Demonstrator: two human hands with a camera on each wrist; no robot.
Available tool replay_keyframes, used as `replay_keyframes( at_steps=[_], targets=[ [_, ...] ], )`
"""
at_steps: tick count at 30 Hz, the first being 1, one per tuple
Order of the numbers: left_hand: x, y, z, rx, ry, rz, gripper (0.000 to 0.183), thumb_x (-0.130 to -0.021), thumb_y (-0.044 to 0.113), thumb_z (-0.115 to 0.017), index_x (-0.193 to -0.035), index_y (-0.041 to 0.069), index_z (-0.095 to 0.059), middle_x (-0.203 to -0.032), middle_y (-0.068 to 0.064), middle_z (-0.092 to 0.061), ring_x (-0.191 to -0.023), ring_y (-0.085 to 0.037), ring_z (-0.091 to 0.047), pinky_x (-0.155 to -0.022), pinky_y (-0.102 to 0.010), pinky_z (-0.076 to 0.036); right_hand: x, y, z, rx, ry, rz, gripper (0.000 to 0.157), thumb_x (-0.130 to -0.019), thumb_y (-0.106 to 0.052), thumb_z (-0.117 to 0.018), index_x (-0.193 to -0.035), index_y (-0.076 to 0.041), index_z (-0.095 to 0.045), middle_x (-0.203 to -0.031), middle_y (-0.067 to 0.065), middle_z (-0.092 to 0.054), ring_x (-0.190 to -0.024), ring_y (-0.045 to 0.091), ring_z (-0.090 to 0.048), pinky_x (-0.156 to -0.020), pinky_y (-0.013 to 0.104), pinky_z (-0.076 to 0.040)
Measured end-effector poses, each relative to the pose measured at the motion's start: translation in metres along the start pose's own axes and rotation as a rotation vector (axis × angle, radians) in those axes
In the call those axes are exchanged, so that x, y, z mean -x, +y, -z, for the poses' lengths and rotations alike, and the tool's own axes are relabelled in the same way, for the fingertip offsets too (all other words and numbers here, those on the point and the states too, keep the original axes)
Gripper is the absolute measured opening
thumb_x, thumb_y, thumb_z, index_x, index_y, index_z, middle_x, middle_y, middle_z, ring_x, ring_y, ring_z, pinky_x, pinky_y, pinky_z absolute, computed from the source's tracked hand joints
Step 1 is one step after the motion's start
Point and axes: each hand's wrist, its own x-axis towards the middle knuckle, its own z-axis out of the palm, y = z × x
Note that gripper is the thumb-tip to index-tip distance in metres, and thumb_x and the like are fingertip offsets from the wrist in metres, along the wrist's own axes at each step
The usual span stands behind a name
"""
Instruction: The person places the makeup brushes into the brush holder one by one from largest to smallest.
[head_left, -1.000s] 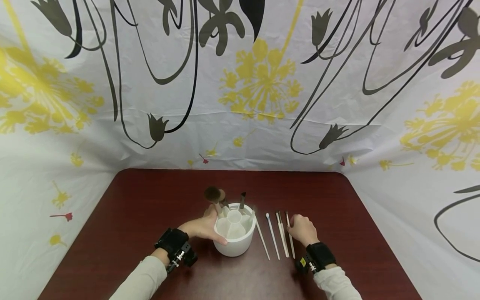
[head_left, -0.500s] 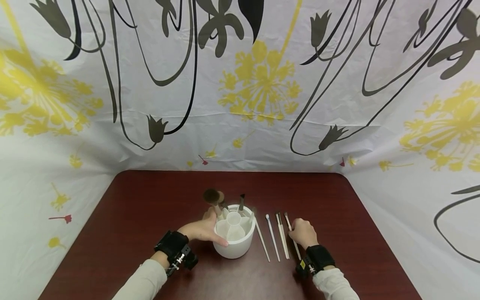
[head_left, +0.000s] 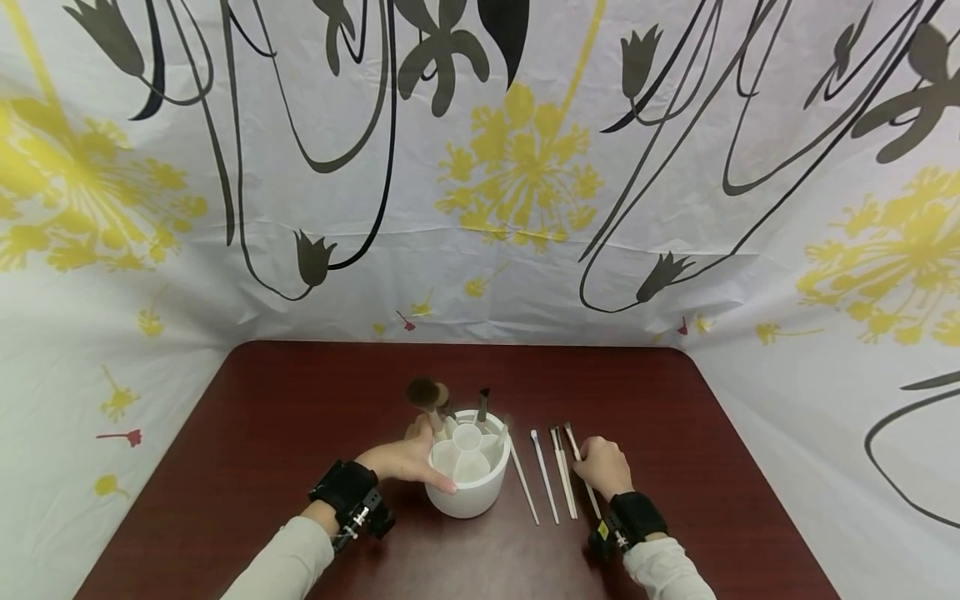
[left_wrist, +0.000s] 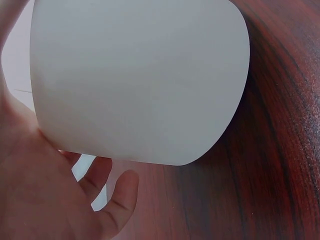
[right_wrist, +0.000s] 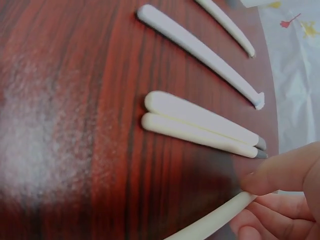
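Observation:
A round white brush holder (head_left: 468, 498) with a divided top stands on the table; several makeup brushes, one with a large fluffy head (head_left: 423, 393), rise from it. My left hand (head_left: 407, 458) holds its left side, thumb along the front and fingers round the back. In the left wrist view, the holder's smooth wall (left_wrist: 140, 85) fills the middle. My right hand (head_left: 606, 467) pinches a slim pale-handled makeup brush (head_left: 572, 442) between thumb and fingers. Its handle (right_wrist: 215, 217) slants low over the table in the right wrist view.
Left of the right hand, two brushes (head_left: 564, 475) lie side by side. Farther left are a white-tipped brush (head_left: 545, 479) and another pale handle (head_left: 525, 487) close beside the holder. A patterned cloth (head_left: 525, 275) hangs behind the dark red table (head_left: 322, 392).
The brush in my right hand has turned, its head leftward and its handle end rightward. The right hand has dropped slightly towards me. My left hand stays on the holder.

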Motion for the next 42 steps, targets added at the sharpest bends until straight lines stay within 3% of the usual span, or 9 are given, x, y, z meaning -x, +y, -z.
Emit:
replay_keyframes(
  at_steps=[6, 11, 23, 36, 42],
  targets=[
    [0.0, 0.001, 0.0, 0.0, 0.008, -0.002, 0.122, -0.054, 0.046, -0.081, -0.136, -0.008, -0.008, -0.133, -0.024, -0.019, -0.125, -0.033, -0.021, -0.1, -0.047, -0.026, -0.001, -0.004, 0.005, 0.009, 0.058, 0.026, 0.01, -0.073, -0.007, -0.067, -0.073, -0.004, -0.057, -0.056, 0.0, -0.045, -0.05, 0.013, -0.041, -0.048, 0.027, -0.031],
    [-0.001, -0.001, -0.001, -0.01, 0.009, -0.006, 0.121, -0.055, 0.046, -0.081, -0.136, -0.008, -0.008, -0.134, -0.023, -0.019, -0.125, -0.033, -0.021, -0.1, -0.047, -0.026, 0.003, -0.014, 0.014, 0.012, 0.114, 0.06, 0.015, -0.072, -0.01, -0.068, -0.08, -0.001, -0.062, -0.06, 0.001, -0.051, -0.052, 0.014, -0.044, -0.049, 0.029, -0.035],
    [-0.002, -0.003, -0.001, 0.009, 0.003, -0.018, 0.123, -0.055, 0.048, -0.081, -0.137, -0.005, -0.006, -0.135, -0.023, -0.016, -0.125, -0.034, -0.02, -0.1, -0.051, -0.024, 0.013, -0.038, 0.035, -0.056, 0.216, 0.129, 0.009, -0.072, -0.009, -0.066, -0.078, -0.006, -0.059, -0.062, 0.0, -0.053, -0.051, 0.012, -0.044, -0.049, 0.026, -0.035],
    [-0.003, -0.004, -0.001, 0.018, 0.01, -0.014, 0.121, -0.055, 0.046, -0.081, -0.137, -0.004, -0.006, -0.135, -0.022, -0.016, -0.125, -0.034, -0.019, -0.1, -0.051, -0.024, 0.028, -0.071, 0.053, -0.101, 0.304, 0.345, 0.01, -0.075, -0.001, -0.064, -0.081, -0.007, -0.058, -0.07, 0.006, -0.058, -0.058, 0.009, -0.048, -0.053, 0.025, -0.038],
    [-0.003, -0.004, -0.002, -0.003, 0.015, -0.014, 0.12, -0.055, 0.046, -0.081, -0.135, -0.006, -0.007, -0.131, -0.023, -0.02, -0.122, -0.033, -0.022, -0.098, -0.049, -0.027, 0.032, -0.079, 0.057, -0.129, 0.407, 0.469, 0.014, -0.073, -0.002, -0.065, -0.082, -0.008, -0.057, -0.07, 0.0, -0.056, -0.059, 0.007, -0.047, -0.053, 0.025, -0.039]
  ],
)
